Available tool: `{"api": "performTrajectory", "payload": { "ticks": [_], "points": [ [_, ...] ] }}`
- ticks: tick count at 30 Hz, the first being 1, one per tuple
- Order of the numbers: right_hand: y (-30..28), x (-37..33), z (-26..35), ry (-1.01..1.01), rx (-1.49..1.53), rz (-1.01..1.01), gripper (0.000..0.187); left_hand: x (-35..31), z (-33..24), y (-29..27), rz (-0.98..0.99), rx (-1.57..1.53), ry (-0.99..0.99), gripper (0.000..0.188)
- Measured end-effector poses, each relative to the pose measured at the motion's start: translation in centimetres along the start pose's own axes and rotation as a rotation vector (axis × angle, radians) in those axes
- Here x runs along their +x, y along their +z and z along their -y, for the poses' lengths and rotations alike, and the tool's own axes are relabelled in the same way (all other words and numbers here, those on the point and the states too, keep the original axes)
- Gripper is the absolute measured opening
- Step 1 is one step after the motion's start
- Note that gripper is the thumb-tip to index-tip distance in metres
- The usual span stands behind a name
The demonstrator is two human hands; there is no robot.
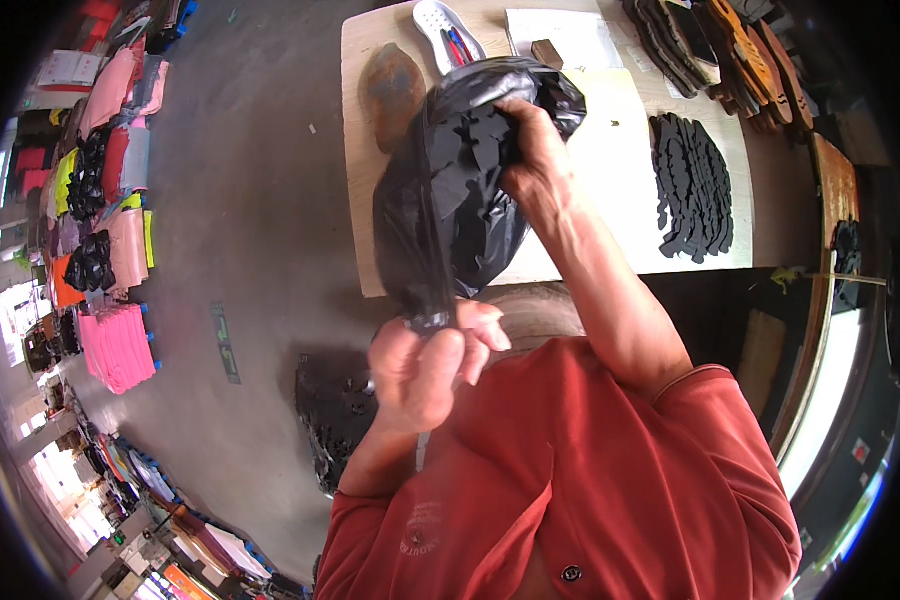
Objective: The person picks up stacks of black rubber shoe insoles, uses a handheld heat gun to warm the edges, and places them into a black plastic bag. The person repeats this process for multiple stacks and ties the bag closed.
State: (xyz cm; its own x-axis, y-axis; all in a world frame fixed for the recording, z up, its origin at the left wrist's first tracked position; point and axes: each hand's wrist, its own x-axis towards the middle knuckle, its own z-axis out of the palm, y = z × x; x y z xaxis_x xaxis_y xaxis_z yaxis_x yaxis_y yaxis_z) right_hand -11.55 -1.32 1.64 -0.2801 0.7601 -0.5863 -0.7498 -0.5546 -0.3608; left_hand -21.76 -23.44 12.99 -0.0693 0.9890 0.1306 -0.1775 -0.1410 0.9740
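Note:
A black plastic bag (400,220) stands over the left part of the table, its mouth spread toward the right. Inside show black cut pieces (478,150) with notched edges. My right hand (542,160) reaches into the mouth, its fingers and thumb closed about these pieces; the fingertips are partly hidden. Close to my chest, my left hand (418,370) is closed on a gathered, pulled-down edge of the bag, slightly blurred. More black notched pieces (692,188) lie in rows on the table's right side.
The pale table (365,262) carries a brown worn lump (392,95), a white shoe-sole-shaped tray (432,18) with pens, and a small brown block (546,53). Stacked soles (760,60) stand far right. A black bag (330,415) sits on the floor. Coloured sheet stacks (118,345) line the left.

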Motion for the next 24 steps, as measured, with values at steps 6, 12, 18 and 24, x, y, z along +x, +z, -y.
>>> {"api": "performTrajectory", "payload": {
  "ticks": [6, 12, 18, 24],
  "points": [
    [0.6, 2.2, -3.8, -0.306, -0.447, -0.291, 0.04, 2.1, -0.3, -2.6, -0.027, -0.554, -0.005, 0.036],
    [1.9, 2.9, -3.6, -0.261, -0.565, -0.145, 0.062, 5.5, -0.5, -5.8, -0.146, -0.637, 0.103, 0.032],
    [1.2, -1.5, -0.2, -0.216, -1.068, -0.091, 0.073, 6.6, -0.2, -6.9, -0.215, -0.631, 0.146, 0.028],
    [-0.5, -3.5, 1.8, -0.368, -1.686, -0.034, 0.084, 6.2, -0.1, -7.1, -0.22, -0.627, 0.13, 0.028]
  ]
}}
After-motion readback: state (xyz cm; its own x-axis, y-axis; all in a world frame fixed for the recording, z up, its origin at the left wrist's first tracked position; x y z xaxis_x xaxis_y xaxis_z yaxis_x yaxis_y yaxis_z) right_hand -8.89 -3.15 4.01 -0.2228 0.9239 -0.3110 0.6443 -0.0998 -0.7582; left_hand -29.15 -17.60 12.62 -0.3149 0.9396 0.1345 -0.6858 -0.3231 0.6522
